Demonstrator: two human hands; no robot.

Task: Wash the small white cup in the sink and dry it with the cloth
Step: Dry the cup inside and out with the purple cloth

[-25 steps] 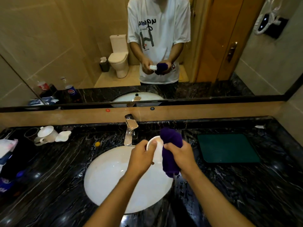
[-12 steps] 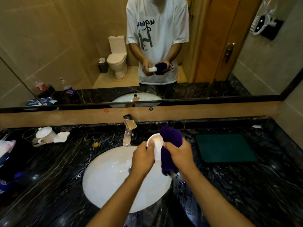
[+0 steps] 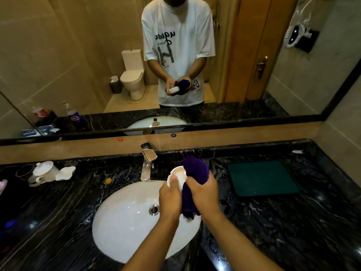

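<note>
A Pepsi logo marks the bottle (image 3: 75, 118) reflected at nine o'clock; a large "H" fronts the mirrored T-shirt (image 3: 176, 45).

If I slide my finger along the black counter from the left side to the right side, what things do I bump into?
White lidded pot → little white dish → small yellow thing → tap → white cup → purple cloth → green mat.

Both bare forearms reach forward from the bottom edge and come close together at the wrists. The left hand (image 3: 170, 198) is closed, its fingers (image 3: 173, 181) curled around the small white ceramic cup (image 3: 178, 176), thumb on the rim. The right hand (image 3: 205, 194) is just beside it, closed in a fist around the dark purple cloth (image 3: 195, 173), knuckles facing up.
</note>
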